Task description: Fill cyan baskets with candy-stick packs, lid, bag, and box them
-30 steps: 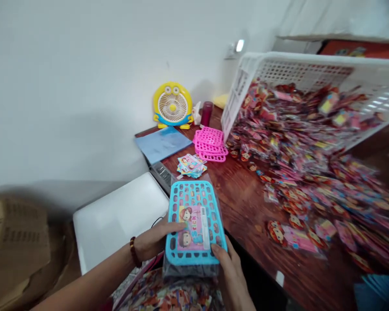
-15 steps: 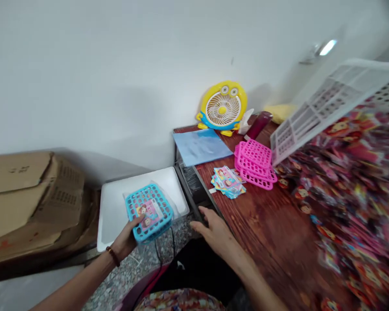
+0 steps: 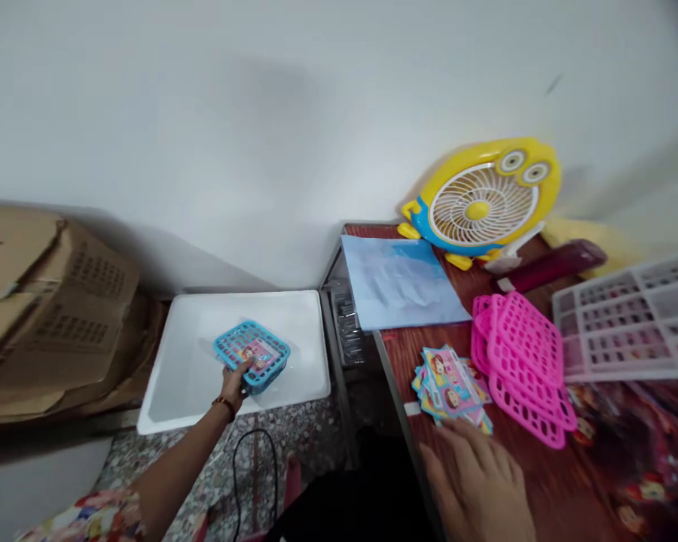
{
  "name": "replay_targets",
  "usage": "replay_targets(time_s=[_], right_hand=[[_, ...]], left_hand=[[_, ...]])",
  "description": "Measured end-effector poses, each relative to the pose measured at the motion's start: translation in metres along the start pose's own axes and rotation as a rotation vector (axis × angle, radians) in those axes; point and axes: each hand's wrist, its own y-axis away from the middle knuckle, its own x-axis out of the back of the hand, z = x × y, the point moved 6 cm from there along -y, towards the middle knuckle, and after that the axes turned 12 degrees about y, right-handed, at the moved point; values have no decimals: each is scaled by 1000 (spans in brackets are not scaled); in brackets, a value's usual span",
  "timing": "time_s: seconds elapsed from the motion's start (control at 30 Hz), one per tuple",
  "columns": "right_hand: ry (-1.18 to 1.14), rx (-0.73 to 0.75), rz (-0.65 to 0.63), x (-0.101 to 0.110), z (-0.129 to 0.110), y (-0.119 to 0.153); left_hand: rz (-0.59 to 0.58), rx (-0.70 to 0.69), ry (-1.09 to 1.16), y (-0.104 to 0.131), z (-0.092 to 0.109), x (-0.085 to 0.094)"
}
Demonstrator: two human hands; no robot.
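My left hand (image 3: 234, 382) grips a small blue plastic basket (image 3: 252, 348) by its near edge, thumb on top. A printed card (image 3: 258, 356) shows on the basket's holed face. Beneath the basket is a white foam box (image 3: 308, 324); whether the two touch I cannot tell. My right hand (image 3: 477, 478) is over the brown table with fingers stretched out and nothing in it. Its fingertips are at the near edge of a loose pile of printed cards (image 3: 452, 384). Just right of the cards lie several pink perforated plastic pieces (image 3: 525, 354).
A blue sheet (image 3: 401, 282) lies at the table's far left corner, with a yellow fan (image 3: 480, 203) behind it. A dark red bottle (image 3: 562, 263) and a white crate (image 3: 615, 324) are at the right, near many packaged items. Cardboard boxes (image 3: 73, 324) stand at far left.
My left hand has carried the blue basket farther out over the white foam box. My right hand has moved from the table's edge to the card pile. The view has shifted.
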Motion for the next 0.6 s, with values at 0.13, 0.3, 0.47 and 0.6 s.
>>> replay_targets(time_s=[0.13,0.3,0.47,0.6], right_hand=[[134,48,-47,0,-14,-89],[96,22,-104,-52,-30,-113],[34,58,-44,-81,-25,-98],[130,85,0,-79,-23,-96]], left_hand=[[70,43,48,-21,-24,-20],[118,45,114,-52,-49,-46],[171,25,147,-90,-70,-78],[232,-13,172,-120,-82,-105]])
